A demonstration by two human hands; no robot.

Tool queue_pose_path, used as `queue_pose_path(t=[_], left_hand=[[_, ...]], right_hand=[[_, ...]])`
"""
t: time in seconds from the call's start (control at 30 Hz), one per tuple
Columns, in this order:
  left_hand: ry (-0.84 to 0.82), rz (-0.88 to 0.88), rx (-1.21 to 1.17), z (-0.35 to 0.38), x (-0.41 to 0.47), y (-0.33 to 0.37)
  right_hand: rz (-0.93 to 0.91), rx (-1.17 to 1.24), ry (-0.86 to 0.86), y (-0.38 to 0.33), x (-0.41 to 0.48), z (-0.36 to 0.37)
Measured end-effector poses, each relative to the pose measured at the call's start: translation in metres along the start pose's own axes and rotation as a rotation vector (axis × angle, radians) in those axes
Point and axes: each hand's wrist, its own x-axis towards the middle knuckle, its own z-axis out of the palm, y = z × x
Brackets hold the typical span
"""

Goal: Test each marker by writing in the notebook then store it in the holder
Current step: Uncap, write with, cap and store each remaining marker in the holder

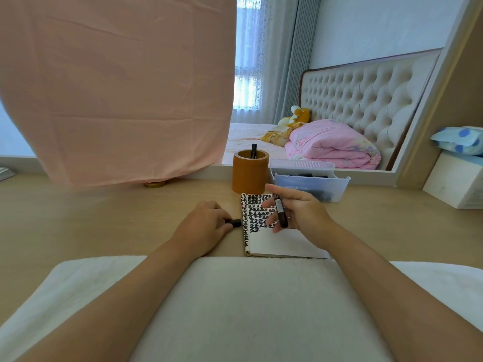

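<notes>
Right hand [298,212] grips marker [280,210] over notebook [277,241].

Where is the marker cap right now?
In the head view, the cap is gripped by the left hand, just left of the notebook, nearer the person than the brown holder.

A home bedroom: a tufted headboard [366,97], pink quilt [329,145] and curtained window [248,53] beyond a wooden desk [104,220].
</notes>
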Motion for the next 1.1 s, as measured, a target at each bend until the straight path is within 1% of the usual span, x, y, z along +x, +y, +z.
queue_pose_path(t=[0.07,0.1,0.2,0.23,0.3,0.43,0.57,0.67,0.83,0.9,1.03,1.1], left_hand=[[0.055,-0.017,-0.046,-0.002,-0.002,0.000],[0.090,-0.032,-0.089,-0.004,-0.002,0.001],[0.145,-0.050,-0.191,-0.008,-0.005,0.004],[0.152,-0.044,-0.206,-0.008,-0.005,0.005],[0.159,-0.041,-0.220,-0.009,-0.006,0.006],[0.173,-0.042,-0.232,-0.010,-0.008,0.007],[0.165,-0.027,-0.244,-0.010,-0.009,0.009],[0.157,-0.012,-0.246,-0.011,-0.009,0.010],[0.049,0.022,-0.217,-0.011,-0.009,0.016],[0.030,0.036,-0.215,-0.012,-0.009,0.017],[0.007,0.065,-0.215,-0.015,-0.009,0.017],[0.027,0.080,-0.212,-0.016,-0.009,0.019]], right_hand=[[-0.016,-0.068,-0.019,0.000,-0.001,0.000],[-0.047,-0.180,-0.005,0.000,-0.002,0.000],[-0.156,-0.674,0.077,0.002,-0.002,0.002],[-0.184,-0.806,0.086,0.004,-0.001,0.003],[-0.222,-0.920,0.101,0.007,-0.001,0.004],[-0.271,-0.984,0.137,0.011,-0.001,0.006],[-0.308,-0.991,0.144,0.011,0.001,0.006],[-0.325,-0.996,0.111,0.013,0.001,0.008],[-0.365,-0.957,0.005,0.013,0.000,0.014],[-0.387,-0.983,-0.020,0.013,0.000,0.014],[-0.515,-1.029,-0.003,0.012,0.001,0.011],[-0.557,-1.034,0.001,0.012,0.000,0.012]])
